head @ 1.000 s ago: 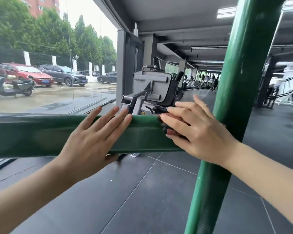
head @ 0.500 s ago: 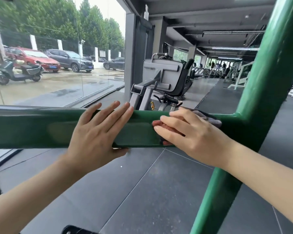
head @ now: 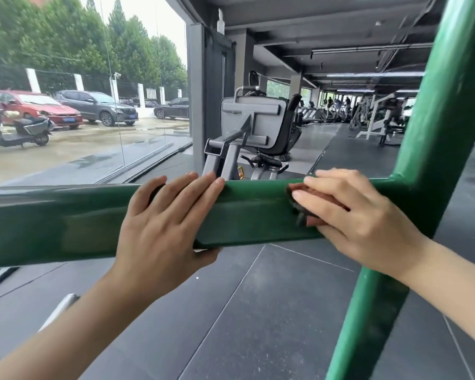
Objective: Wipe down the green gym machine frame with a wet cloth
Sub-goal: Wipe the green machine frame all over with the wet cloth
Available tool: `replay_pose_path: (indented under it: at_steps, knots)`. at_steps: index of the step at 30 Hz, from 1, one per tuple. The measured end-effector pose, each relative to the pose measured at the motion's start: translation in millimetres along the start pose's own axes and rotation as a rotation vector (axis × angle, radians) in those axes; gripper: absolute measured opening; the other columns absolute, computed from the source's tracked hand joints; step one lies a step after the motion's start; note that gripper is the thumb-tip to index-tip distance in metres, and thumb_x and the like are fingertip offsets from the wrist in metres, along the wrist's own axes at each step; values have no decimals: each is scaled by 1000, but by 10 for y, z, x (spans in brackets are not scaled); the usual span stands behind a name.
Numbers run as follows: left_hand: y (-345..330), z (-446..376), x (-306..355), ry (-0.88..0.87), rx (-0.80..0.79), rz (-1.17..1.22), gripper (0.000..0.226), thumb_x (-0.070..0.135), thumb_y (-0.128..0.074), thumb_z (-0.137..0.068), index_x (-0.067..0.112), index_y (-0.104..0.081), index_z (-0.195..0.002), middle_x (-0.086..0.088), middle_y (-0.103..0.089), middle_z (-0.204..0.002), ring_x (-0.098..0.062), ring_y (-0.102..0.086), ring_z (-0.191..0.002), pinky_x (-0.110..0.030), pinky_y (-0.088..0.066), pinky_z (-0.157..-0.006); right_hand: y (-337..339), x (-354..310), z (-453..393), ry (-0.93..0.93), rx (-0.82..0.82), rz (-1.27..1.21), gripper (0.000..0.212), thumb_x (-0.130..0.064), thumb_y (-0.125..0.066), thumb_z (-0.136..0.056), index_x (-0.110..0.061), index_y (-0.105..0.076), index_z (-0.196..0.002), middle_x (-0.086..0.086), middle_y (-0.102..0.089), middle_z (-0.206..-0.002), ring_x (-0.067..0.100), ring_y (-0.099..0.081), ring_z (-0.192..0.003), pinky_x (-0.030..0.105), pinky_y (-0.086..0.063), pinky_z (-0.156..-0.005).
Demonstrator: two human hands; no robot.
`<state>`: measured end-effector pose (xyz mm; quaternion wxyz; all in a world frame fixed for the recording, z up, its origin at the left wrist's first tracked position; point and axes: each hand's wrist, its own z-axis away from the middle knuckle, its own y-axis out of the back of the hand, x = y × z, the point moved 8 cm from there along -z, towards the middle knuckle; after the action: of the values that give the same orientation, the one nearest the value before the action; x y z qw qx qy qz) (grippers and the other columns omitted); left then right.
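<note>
A green horizontal frame bar (head: 252, 212) runs across the view and joins a slanted green upright (head: 433, 127) at the right. My left hand (head: 165, 226) lies flat on the bar's front with straight fingers, thumb under the bar. My right hand (head: 351, 215) presses a reddish, dark-edged cloth (head: 305, 204) against the bar, just left of the joint. Its fingers are spread over the cloth, which is mostly hidden beneath them.
A grey seated gym machine (head: 252, 133) stands just behind the bar. A glass wall (head: 80, 105) at the left shows parked cars and a scooter outside. Dark floor tiles (head: 258, 311) lie below; more gym equipment (head: 376, 119) stands far back right.
The view has shifted, so the upright now sits further right. My right hand with the cloth has stayed beside the joint; my left hand has kept its place on the bar.
</note>
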<state>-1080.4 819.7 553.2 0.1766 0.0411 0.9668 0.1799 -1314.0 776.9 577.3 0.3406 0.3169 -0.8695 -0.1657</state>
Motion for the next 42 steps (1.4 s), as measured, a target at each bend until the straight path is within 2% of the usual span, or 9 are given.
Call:
replay_pose_path:
  at_steps: [3,9,16,22,26,30,34,39,42]
  knots:
    - [1,-18,2,6,6,-2,77,51,-72,-81,15,-56,-148,1,-58,-149,-27,-60,-131,-50,-39,-113,58,105,96,-127,17,32,31,-6,-52,-103,-2,-71,-127,23,-67,-122,49,-61,-116,56,-47,-108]
    - [15,2,-4,-11,14,1,79,53,-75,-81,14,-57,-147,-1,-58,-149,-27,-60,-132,-51,-40,-113,-144,-529,-362,18,66,-6,31,3,-55,-101,-5,-73,-126,19,-69,-124,47,-64,-114,61,-48,-106]
    - [11,4,5,0,19,-6,77,52,-73,-82,14,-57,-147,-2,-59,-148,-29,-59,-131,-52,-40,-113,-18,-33,-60,61,-40,28,32,2,-56,-100,-2,-71,-128,19,-68,-124,49,-63,-114,59,-52,-99]
    - [13,4,-4,0,1,-6,81,53,-77,-79,15,-57,-147,-3,-58,-149,-30,-58,-132,-52,-39,-112,-144,-581,-405,123,72,-41,27,-3,-56,-105,-3,-73,-125,19,-70,-121,44,-66,-110,56,-52,-102]
    - [4,13,-10,5,17,11,80,53,-76,-80,15,-57,-148,-3,-59,-148,-30,-58,-132,-50,-37,-113,-73,-128,-159,-83,101,-111,33,-8,-66,-98,-4,-71,-130,17,-69,-120,42,-63,-111,52,-50,-104]
    - [-14,18,-17,8,20,12,81,54,-75,-80,15,-57,-148,-3,-59,-148,-30,-58,-132,-50,-36,-113,38,217,132,-299,181,-42,38,-1,-65,-91,-3,-70,-129,20,-67,-115,45,-62,-106,49,-46,-110]
    - [-7,13,-1,15,24,9,80,54,-75,-79,15,-58,-147,-3,-60,-147,-31,-59,-131,-50,-37,-113,-134,-207,4,-150,166,-17,34,4,-67,-92,-4,-74,-125,22,-68,-120,44,-61,-110,69,-38,-111]
    - [-6,8,1,9,19,9,81,55,-76,-80,15,-57,-147,-3,-59,-148,-31,-58,-132,-51,-37,-113,-273,-602,-114,89,151,28,30,5,-61,-100,-7,-74,-125,18,-71,-124,43,-67,-112,69,-41,-109]
    - [-4,24,5,18,39,5,80,55,-75,-81,15,-57,-148,-3,-59,-148,-32,-59,-132,-51,-36,-114,-159,-184,193,-20,128,87,35,-3,-63,-99,-13,-69,-132,16,-69,-129,42,-61,-122,79,-29,-111]
